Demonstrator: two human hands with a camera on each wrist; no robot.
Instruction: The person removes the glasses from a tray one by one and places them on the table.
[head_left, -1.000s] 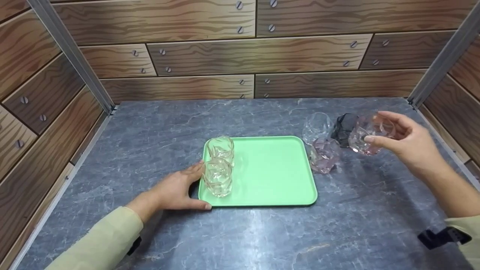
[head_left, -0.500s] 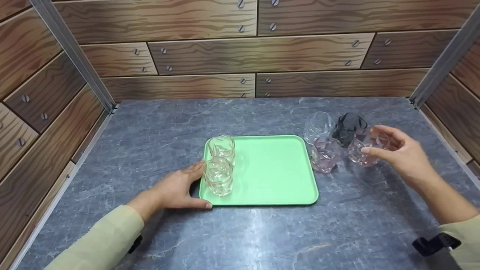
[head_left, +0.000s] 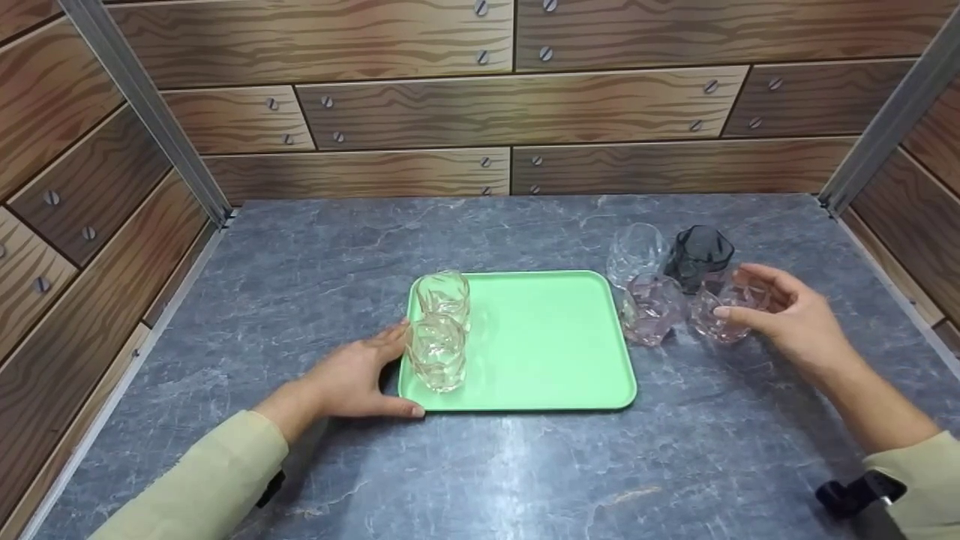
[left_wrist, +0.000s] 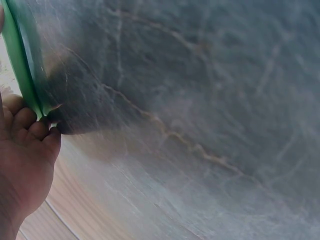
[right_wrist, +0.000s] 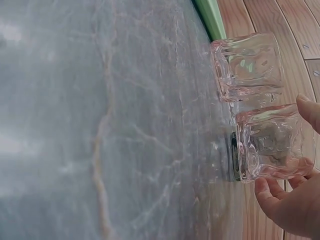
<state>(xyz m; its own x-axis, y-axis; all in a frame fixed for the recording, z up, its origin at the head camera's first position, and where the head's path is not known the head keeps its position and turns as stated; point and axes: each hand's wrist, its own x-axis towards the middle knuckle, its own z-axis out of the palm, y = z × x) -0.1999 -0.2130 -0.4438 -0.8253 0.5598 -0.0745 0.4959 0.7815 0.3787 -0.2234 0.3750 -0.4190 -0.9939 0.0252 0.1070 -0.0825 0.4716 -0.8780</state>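
Note:
A green tray (head_left: 540,337) lies mid-table with two clear glasses (head_left: 439,330) standing at its left side. My left hand (head_left: 390,371) holds the tray's near-left corner, thumb along the front edge and fingers (left_wrist: 37,125) against the left edge. Right of the tray, my right hand (head_left: 757,304) grips a pink glass (head_left: 716,315), which stands on the table; thumb and fingers (right_wrist: 267,192) wrap around the pink glass (right_wrist: 270,145). A second pink glass (head_left: 651,307) stands just left of it.
Behind the pink glasses stand a clear glass (head_left: 636,253) and a dark smoky glass (head_left: 699,259). The grey marble tabletop (head_left: 480,465) is walled by wood-patterned panels at the back and both sides.
My right hand has come down and slightly left with the pink glass, from the air to the tabletop beside the other pink glass. The left hand and the tray have stayed put.

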